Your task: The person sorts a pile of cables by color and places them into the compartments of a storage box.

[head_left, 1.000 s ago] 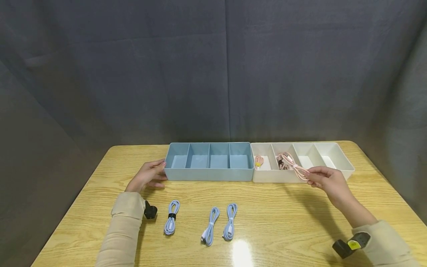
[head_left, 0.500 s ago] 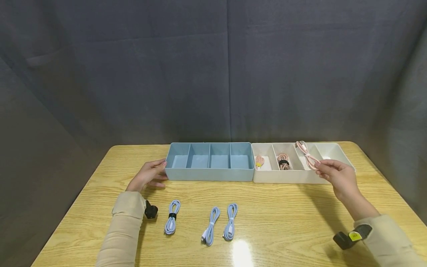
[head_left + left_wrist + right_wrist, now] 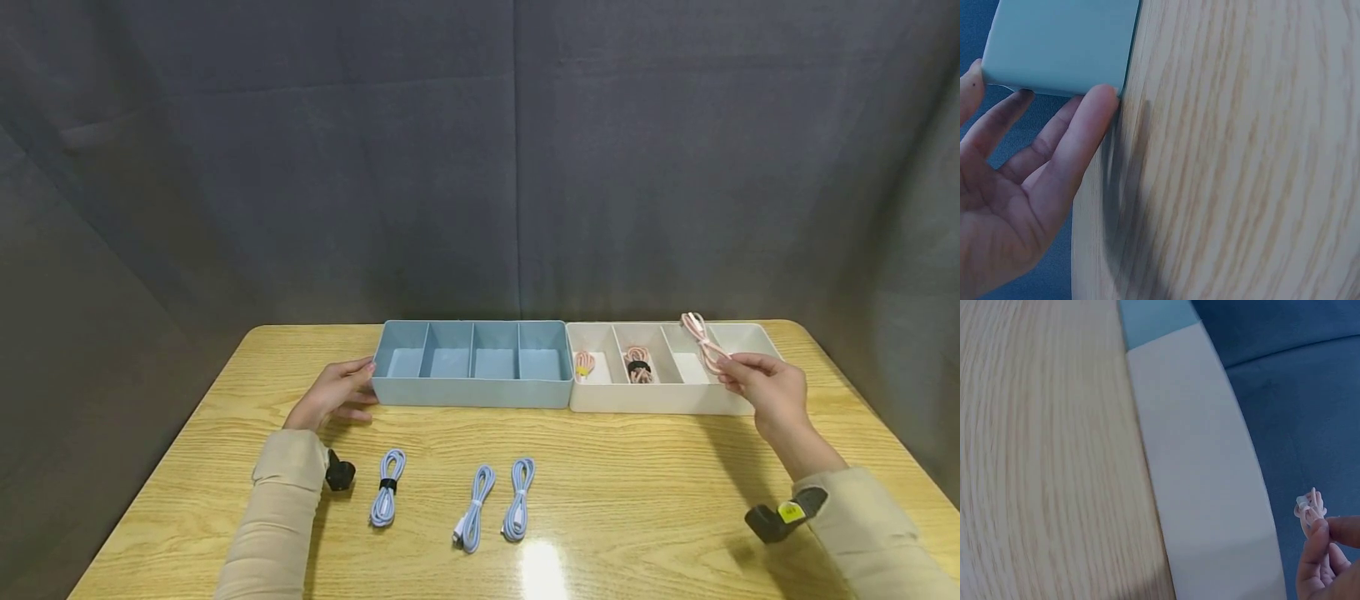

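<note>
Is a wood-grain table point(image 3: 637, 492). Carries a blue compartment tray point(image 3: 472, 392) on the far side, touching a white compartment tray point(image 3: 645, 400) rightward. Bears three bundled blue cables point(image 3: 476, 505) nearer.

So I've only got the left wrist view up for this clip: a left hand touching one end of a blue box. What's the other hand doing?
Observer: The right hand pinches a bundled pink cable over the white box.
Operator: Any other cables in that one?
Observer: Yes, a pink bundle with a yellow band and a pink bundle with a black band, each in its own compartment, the two nearest the blue box.
Operator: And in front of the boxes?
Observer: Three bundled light-blue cables lie on the table.
</note>
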`<state>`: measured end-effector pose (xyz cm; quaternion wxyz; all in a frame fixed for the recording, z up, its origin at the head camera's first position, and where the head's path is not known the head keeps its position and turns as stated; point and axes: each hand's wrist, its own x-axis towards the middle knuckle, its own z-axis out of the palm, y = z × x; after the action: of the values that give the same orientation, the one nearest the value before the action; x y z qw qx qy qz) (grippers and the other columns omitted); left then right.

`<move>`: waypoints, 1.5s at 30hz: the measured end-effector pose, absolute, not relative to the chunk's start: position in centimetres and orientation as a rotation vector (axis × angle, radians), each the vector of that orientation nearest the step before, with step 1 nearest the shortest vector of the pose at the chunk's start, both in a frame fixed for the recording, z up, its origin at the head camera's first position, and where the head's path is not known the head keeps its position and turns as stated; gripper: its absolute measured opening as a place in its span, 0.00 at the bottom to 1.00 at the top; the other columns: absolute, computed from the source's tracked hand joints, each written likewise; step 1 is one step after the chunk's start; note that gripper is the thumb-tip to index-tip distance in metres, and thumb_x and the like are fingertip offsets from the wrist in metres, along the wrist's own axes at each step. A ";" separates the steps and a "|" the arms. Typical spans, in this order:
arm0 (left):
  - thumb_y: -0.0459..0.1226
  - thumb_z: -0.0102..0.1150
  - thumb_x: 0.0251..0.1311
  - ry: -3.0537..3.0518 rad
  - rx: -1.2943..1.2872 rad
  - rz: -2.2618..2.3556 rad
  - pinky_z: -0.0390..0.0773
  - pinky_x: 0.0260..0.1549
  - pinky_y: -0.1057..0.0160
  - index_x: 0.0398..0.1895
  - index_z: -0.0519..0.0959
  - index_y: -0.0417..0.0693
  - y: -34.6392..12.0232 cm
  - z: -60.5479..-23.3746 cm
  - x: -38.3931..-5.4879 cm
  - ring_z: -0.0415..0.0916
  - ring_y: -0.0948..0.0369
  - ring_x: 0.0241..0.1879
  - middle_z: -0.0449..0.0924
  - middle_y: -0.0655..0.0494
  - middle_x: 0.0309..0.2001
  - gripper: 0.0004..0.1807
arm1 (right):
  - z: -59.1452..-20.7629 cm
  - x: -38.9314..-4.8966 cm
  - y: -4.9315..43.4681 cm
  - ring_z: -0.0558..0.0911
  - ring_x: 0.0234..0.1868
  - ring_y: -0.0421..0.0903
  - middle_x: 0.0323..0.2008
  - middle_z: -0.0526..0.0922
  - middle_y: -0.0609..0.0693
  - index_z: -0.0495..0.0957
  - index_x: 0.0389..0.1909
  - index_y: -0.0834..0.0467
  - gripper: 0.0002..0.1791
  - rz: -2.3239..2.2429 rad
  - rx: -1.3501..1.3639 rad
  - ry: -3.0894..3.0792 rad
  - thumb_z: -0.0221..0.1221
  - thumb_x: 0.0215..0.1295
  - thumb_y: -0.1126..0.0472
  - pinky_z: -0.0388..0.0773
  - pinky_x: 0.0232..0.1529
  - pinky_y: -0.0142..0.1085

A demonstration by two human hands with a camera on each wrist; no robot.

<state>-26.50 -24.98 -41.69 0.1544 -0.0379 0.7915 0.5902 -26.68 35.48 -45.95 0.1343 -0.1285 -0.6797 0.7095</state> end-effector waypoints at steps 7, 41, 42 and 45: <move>0.47 0.44 0.67 2.270 -0.097 1.691 0.81 0.35 0.52 0.69 0.54 0.43 -24.9 -41.6 -26.4 0.77 0.50 0.43 0.67 0.30 0.55 0.31 | -46.7 -26.8 35.5 0.83 0.24 0.39 0.23 0.83 0.45 0.80 0.28 0.56 0.09 2.065 -0.399 -1.862 0.70 0.46 0.65 0.81 0.26 0.31; 0.48 0.45 0.67 2.277 -0.141 1.705 0.82 0.33 0.53 0.69 0.54 0.42 -24.8 -41.9 -26.5 0.78 0.49 0.42 0.67 0.31 0.56 0.32 | -39.9 -19.7 23.9 0.79 0.30 0.33 0.29 0.80 0.37 0.78 0.40 0.64 0.09 1.834 0.119 -2.383 0.59 0.57 0.71 0.81 0.29 0.31; 0.48 0.44 0.67 2.280 -0.147 1.703 0.82 0.33 0.54 0.69 0.55 0.42 -24.8 -41.9 -26.5 0.78 0.50 0.42 0.67 0.31 0.56 0.32 | -39.9 -19.7 23.6 0.79 0.30 0.33 0.29 0.80 0.37 0.77 0.42 0.68 0.11 1.828 0.127 -2.395 0.58 0.58 0.71 0.81 0.29 0.31; 0.47 0.45 0.67 2.280 -0.169 1.710 0.82 0.32 0.54 0.68 0.56 0.42 -24.7 -42.0 -26.7 0.78 0.51 0.41 0.67 0.31 0.56 0.31 | -40.0 -19.7 22.9 0.79 0.31 0.34 0.33 0.81 0.44 0.72 0.47 0.76 0.17 1.833 0.146 -2.423 0.58 0.58 0.70 0.81 0.30 0.31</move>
<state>-26.65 -24.71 -41.95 0.1426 -0.0587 0.7904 0.5929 -19.71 22.89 -39.98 0.0499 0.0480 -0.7957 0.6017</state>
